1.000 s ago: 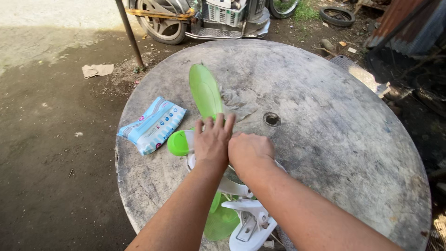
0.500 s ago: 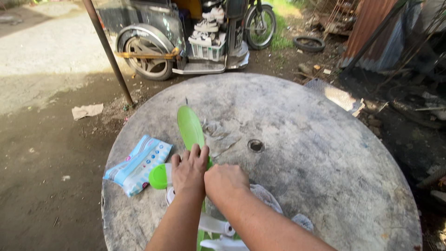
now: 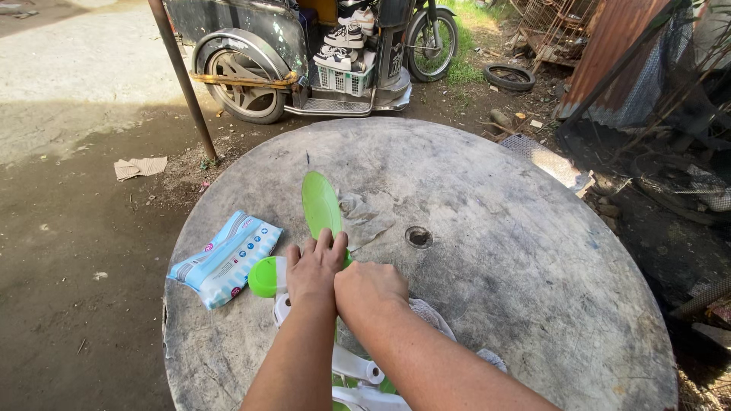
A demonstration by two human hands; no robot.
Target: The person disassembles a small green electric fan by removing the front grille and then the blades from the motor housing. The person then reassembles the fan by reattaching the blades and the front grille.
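At the far left of the frame we see a scrap of cardboard (image 3: 139,167) on the dirt ground, and a rusty metal pole (image 3: 185,80) rising toward the upper left. Left of centre, a blue and white packet of wipes (image 3: 225,259) lies flat on the round, weathered table (image 3: 533,251), just beside a small round green cap (image 3: 263,276). Our left hand (image 3: 315,266) lies palm down, fingers straight and together, pressing on the near end of a long green plastic blade (image 3: 320,204) that points away toward the upper centre. Our right hand (image 3: 370,290) sits just beside it, curled into a loose fist; we cannot tell what it grips. Under both forearms, at the bottom centre, white plastic parts (image 3: 358,369) and a grey cloth (image 3: 434,316) show. A small hole (image 3: 419,237) marks the tabletop right of the hands. A parked motor tricycle (image 3: 304,53) stands behind, and an old tyre (image 3: 509,77) lies at the upper right.
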